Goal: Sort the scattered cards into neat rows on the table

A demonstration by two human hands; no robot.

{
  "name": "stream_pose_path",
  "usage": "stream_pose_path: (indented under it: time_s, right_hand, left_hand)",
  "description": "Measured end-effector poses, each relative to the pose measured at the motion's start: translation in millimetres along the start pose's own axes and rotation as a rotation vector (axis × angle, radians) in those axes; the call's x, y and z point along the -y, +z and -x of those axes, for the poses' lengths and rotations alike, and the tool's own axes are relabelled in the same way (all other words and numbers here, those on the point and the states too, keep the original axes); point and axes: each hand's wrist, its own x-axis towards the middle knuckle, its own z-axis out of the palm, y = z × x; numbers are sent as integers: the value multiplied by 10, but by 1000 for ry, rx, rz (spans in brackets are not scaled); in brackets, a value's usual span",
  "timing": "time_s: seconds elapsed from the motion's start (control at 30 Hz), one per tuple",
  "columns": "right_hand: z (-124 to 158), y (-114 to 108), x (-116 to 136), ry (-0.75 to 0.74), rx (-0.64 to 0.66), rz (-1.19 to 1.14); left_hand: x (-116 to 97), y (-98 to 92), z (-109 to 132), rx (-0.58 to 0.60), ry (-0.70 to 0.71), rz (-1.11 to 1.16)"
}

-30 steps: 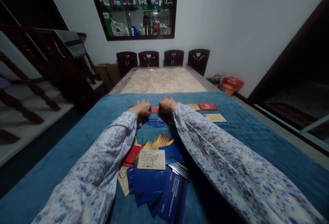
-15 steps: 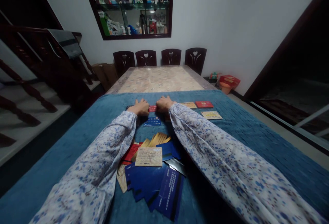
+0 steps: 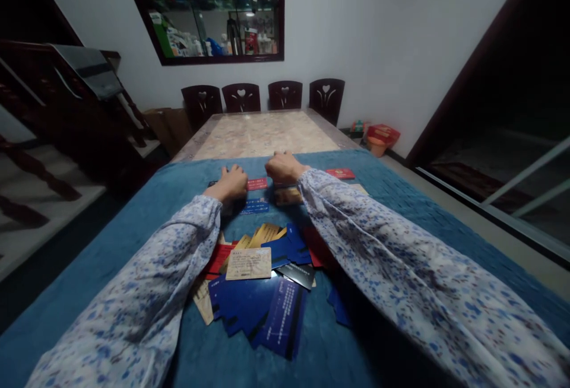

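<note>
My left hand (image 3: 233, 184) rests low over the cloth, its fingers curled down at the left end of a red card (image 3: 257, 184). What lies under those fingers is hidden. A blue card (image 3: 255, 206) lies just nearer than the red one. To the right, my right hand (image 3: 285, 168) is closed, with its fingertips turned away from view. Below it a brownish-gold card (image 3: 288, 195) shows on the cloth. Nearer to me is a loose, overlapping heap of cards, with a cream card (image 3: 248, 263) on top and several dark blue cards (image 3: 249, 305) fanned out below.
Another red card (image 3: 340, 173) lies beyond my right sleeve. The blue cloth (image 3: 146, 228) covers the near part of the table (image 3: 267, 133). Several dark chairs (image 3: 285, 95) stand at its far end, by the wall. A red bag (image 3: 383, 134) is on the floor at right.
My right hand has come away from the red card, up and to the right relative to it, showing the brownish-gold card. My left hand stays at the red card's left end. The view has shifted slightly.
</note>
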Motion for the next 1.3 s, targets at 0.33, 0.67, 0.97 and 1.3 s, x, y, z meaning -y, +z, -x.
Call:
stream_pose_path:
  time_s: [0.33, 0.67, 0.97, 1.3]
  right_hand:
    - [477, -57, -235, 35, -55, 16]
    - [1042, 26, -252, 56, -103, 8]
    - [1472, 223, -346, 133, -118, -17]
    - [1919, 494, -401, 159, -149, -74]
  left_hand:
    - [-141, -143, 245, -204, 20, 22]
    - [-501, -193, 455, -310, 77, 96]
    - [-866, -122, 541, -350, 130, 147]
    - [-1305, -106, 595, -350, 231, 240]
